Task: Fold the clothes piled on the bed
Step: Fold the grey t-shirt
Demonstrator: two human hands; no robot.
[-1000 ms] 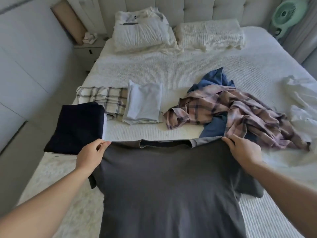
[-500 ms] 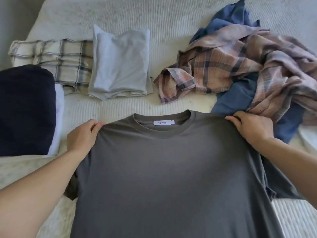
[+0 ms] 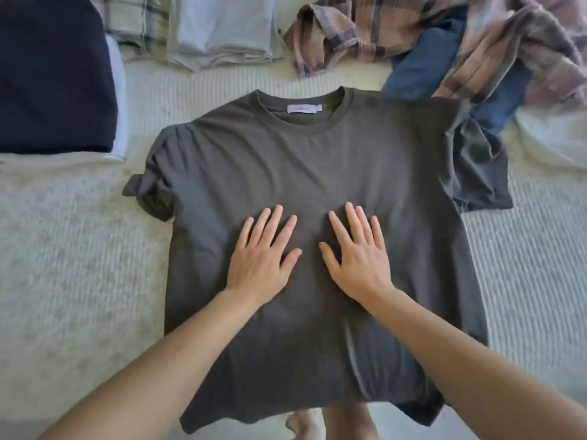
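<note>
While the grey T-shirt lies spread face up on the bed, its hem hanging over the near edge, both hands rest flat on its chest. The left hand and right hand lie side by side with fingers straight and spread, gripping nothing. Left of the T-shirt, a folded navy garment sits on a white piece. Beyond the collar lie a folded pale grey garment and, just left of that, a folded checked one. Beyond the T-shirt's right shoulder, an unfolded plaid shirt is heaped over a blue garment, and the T-shirt's right sleeve overlaps the blue cloth's edge. The left sleeve is bunched up.
</note>
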